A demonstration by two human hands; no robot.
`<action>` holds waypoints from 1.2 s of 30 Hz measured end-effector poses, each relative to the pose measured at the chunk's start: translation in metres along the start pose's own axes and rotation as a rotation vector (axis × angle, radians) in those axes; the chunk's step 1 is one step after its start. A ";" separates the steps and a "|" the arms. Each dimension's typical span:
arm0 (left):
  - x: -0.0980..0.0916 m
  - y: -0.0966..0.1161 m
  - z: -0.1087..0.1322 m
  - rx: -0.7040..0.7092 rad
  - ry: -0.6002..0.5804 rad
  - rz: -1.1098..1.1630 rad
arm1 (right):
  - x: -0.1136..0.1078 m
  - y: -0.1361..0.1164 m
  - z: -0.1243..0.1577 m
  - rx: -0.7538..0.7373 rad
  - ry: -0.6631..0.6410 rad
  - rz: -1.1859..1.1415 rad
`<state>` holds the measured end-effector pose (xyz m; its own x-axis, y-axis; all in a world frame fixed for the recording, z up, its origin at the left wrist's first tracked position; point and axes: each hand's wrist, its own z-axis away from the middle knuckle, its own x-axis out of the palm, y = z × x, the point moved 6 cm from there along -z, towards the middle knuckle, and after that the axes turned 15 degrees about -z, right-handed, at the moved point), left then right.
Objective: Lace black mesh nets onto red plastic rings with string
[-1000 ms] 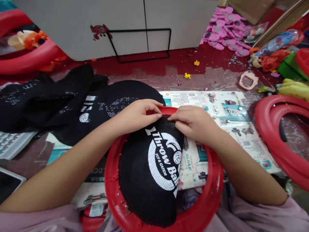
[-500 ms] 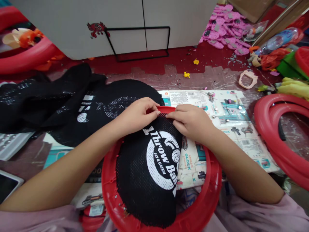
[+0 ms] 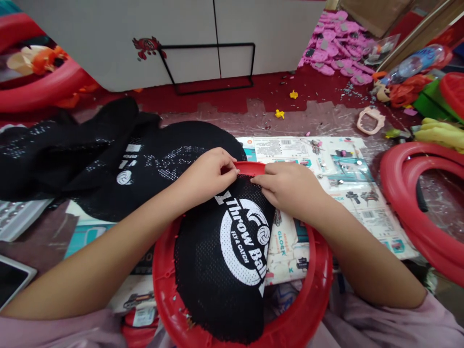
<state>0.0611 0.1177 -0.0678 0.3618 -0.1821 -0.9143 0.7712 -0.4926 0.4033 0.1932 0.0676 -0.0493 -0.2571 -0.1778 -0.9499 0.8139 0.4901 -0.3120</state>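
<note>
Looking down from my head, my left hand (image 3: pixel 206 176) and right hand (image 3: pixel 290 186) meet at the far edge of the red plastic ring (image 3: pixel 319 285) that lies in front of me, just over my lap. A black mesh net (image 3: pixel 217 261) with a white "Throw Ball" print is draped across the ring's left half. Its top edge runs right under my fingertips, where it meets the rim. My left fingers (image 3: pixel 228 170) are curled and pinch that edge against the rim. My right fingers (image 3: pixel 263 180) are bunched together and nip the same edge just beside them, so the two hands nearly touch. To my left lies a heap of loose black mesh nets (image 3: pixel 108 154). Printed cardboard sheets (image 3: pixel 326 159) lie under the ring, and stacked red hoops (image 3: pixel 406 203) sit to my right.
</note>
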 end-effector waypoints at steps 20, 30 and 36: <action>0.002 0.021 0.016 0.328 -0.023 -0.198 | -0.009 0.035 -0.003 0.354 0.178 -0.587; 0.007 0.017 0.016 0.323 0.008 -0.265 | -0.004 0.039 -0.006 0.372 0.211 -0.566; 0.009 0.017 0.015 0.321 -0.007 -0.307 | -0.003 0.039 -0.008 0.380 0.197 -0.505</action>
<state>0.0695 0.0943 -0.0695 0.1367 0.0086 -0.9906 0.6401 -0.7640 0.0816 0.2213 0.0941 -0.0584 -0.7166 -0.1295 -0.6853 0.6861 0.0459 -0.7261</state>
